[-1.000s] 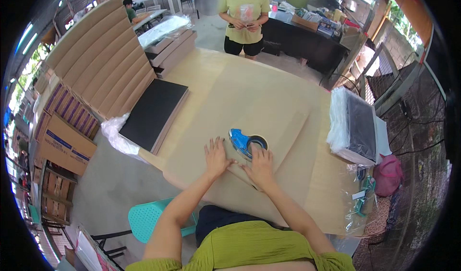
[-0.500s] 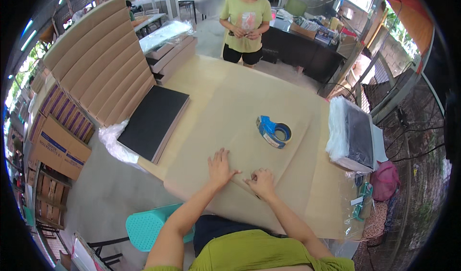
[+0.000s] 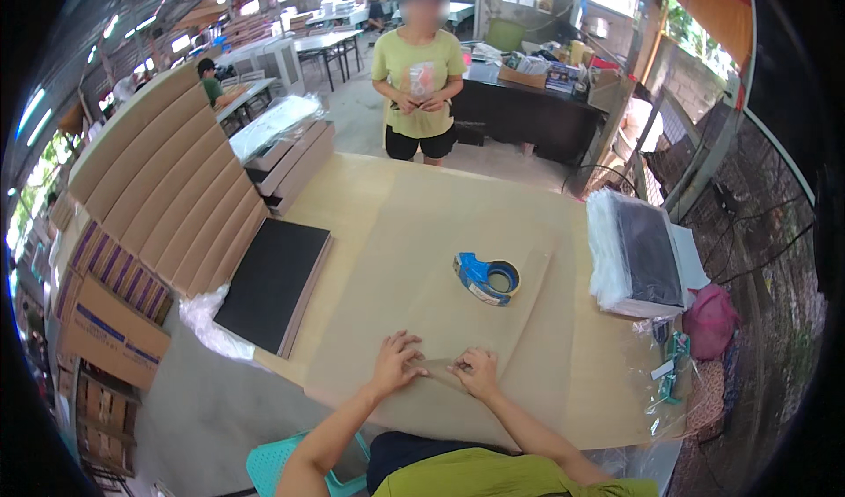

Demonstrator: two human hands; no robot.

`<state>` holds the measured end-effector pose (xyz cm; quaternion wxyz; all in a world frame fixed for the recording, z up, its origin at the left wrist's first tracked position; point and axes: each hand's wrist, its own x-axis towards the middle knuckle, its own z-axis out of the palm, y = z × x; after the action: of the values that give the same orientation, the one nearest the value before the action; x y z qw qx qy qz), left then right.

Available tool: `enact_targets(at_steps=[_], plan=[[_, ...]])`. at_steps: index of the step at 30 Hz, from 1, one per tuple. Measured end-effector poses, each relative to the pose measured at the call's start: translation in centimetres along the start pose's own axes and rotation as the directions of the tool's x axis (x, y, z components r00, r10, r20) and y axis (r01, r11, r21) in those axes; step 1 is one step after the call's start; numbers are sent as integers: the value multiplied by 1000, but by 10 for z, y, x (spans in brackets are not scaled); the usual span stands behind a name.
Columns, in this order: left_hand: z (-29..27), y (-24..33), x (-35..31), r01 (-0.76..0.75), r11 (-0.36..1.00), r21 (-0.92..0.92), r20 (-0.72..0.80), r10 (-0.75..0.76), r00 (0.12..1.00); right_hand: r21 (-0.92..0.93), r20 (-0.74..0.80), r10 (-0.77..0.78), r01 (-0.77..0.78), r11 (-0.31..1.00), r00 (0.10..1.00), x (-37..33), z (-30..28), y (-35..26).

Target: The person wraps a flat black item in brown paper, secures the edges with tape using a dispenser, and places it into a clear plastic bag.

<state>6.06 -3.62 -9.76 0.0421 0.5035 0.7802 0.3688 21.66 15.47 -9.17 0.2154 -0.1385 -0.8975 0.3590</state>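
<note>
A large sheet of brown paper (image 3: 378, 259) covers the middle of the table. My left hand (image 3: 399, 365) rests on it near the front, fingers apart and slightly bent, with the thumb by a short darker strip or fold (image 3: 438, 367). On the right end of that strip, my right hand (image 3: 476, 374) is closed in a pinch on what looks like the paper's folded edge; its fingertips partly hide it. Beyond my hands lies a blue tape dispenser (image 3: 475, 279) with a tape roll, on the paper and touched by neither hand.
At the left stand a stack of black-topped boards (image 3: 275, 281) and a tall row of brown panels (image 3: 167, 180). A plastic-wrapped stack (image 3: 647, 250) sits on the right, near scissors (image 3: 673, 369). Across the table stands a person (image 3: 418, 83). A teal stool (image 3: 268, 463) is below left.
My head view has tilted up, so the scene sits lower. My left fingers have bent from lying stretched, and a strip or fold now shows between my hands.
</note>
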Motion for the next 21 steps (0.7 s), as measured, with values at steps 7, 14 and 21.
enact_targets(at_steps=[7, 14, 21], plan=[[-1, 9, 12, -7, 999, 44, 45, 5, 999, -11, -26, -2, 1, 1000, 1000, -1, -2, 1], [12, -4, 6, 178, 975, -134, 16, -178, 984, -45, 82, -101, 105, 994, 992, 4, -9, -1], [30, -15, 3, 260, 943, -207, 48, -255, 966, -120, 80, -150, 159, 980, 985, -16, -12, 1]])
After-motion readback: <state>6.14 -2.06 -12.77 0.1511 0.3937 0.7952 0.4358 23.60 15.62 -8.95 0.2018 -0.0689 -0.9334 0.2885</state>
